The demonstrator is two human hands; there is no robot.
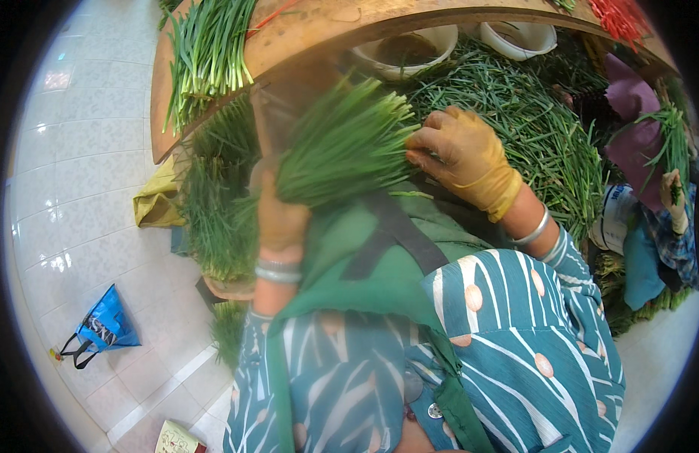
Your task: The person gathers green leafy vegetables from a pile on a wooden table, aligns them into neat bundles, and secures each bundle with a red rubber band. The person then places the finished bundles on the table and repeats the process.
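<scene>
A thick bunch of green chives [343,147], blurred, lies slanted across my lap with its pale cut ends to the right. My left hand [284,212], in a yellowish glove and blurred, is shut around its leafy left end. At the cut ends, my right hand [462,158], in a yellow glove, has its fingers curled and pinches some stem ends. Beneath the bunch is a green apron [377,238] with a black strap. A large heap of loose leaves and trimmings [513,113] spreads beyond my right hand.
A wooden tabletop [326,34] curves across the front, bearing another chive bunch [210,56] and red ties [618,22]. White buckets [519,42] stand under it. More chives [219,209] are stacked at my left. A blue bag [108,323] sits on the tiles. Another person's gloved hand [673,195] holds chives at right.
</scene>
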